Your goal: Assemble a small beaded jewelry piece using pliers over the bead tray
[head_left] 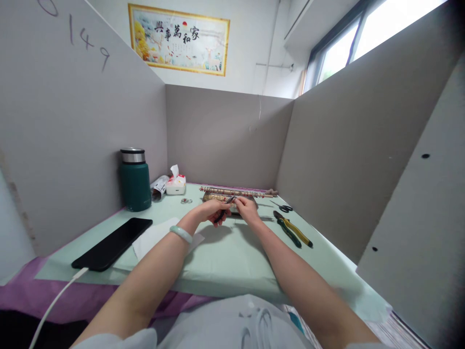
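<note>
My left hand (215,211), with a pale bangle (180,234) on its wrist, is closed around small dark-handled pliers (220,216), whose metal tip points up and to the right. Close beside that tip, my right hand (245,208) is pinched on something too small to make out. Both hands are above the pale green table cover (232,261), just in front of a tray (250,198) of small gold and red pieces. Behind the tray lies a rod (236,192) wound with red and gold beads.
Yellow-and-green cutters (292,230) and black scissors (285,208) lie on the right. On the left are a phone (112,243) with a white cable, a green bottle (135,182), a tissue pack (176,184) and white paper (152,238). Grey partitions (228,135) enclose the table.
</note>
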`<state>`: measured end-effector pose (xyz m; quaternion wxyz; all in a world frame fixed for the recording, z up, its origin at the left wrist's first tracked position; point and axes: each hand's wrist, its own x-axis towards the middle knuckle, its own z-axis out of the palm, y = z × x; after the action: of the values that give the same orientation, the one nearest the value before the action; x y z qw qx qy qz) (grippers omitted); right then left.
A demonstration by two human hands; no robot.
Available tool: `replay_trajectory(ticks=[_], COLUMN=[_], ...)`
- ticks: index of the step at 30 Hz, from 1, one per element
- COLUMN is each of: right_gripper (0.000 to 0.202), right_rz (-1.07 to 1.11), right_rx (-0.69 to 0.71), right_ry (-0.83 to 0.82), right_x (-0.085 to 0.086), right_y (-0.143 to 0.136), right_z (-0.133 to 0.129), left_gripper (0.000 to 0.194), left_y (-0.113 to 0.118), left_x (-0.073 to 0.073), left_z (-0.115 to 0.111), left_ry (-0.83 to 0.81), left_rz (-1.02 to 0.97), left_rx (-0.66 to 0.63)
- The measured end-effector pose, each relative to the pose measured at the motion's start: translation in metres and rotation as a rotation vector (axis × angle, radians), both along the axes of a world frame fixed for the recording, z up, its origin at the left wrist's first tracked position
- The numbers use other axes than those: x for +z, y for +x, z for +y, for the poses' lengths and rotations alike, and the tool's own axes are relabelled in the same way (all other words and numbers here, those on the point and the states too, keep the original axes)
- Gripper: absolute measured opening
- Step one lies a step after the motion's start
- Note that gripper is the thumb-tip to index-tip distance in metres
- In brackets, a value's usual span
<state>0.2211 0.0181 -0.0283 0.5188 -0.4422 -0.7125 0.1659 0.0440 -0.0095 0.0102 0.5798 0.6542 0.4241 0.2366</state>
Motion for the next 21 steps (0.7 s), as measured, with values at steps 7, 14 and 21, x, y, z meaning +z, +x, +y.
replay_trajectory(ticks=[7, 14, 21], right_gripper=[0.034, 0.037, 0.04], right_rz=[0.078, 0.072, -0.015], right_rx=[0.052, 0.037, -0.009], right_ry=[-0.019, -0.031, -0.014], right_x=[-0.0012, -0.001, 0.0015], right_y=[-0.0006, 0.0, 0.0002], right_z=[0.0002, -0.0004, -0.0029], left_gripper=[0.04, 0.042, 0.044], left_y=[0.0, -0.0009, 0.0003], left_x=[-0.0012, -0.0023, -0.0007], left_z=[0.0022, 0.0027, 0.0012], left_ry=[0.001, 0.009, 0.01], left_rz=[-0.01, -0.001, 0.009], left_rx=[0.007, 0.002, 0.011])
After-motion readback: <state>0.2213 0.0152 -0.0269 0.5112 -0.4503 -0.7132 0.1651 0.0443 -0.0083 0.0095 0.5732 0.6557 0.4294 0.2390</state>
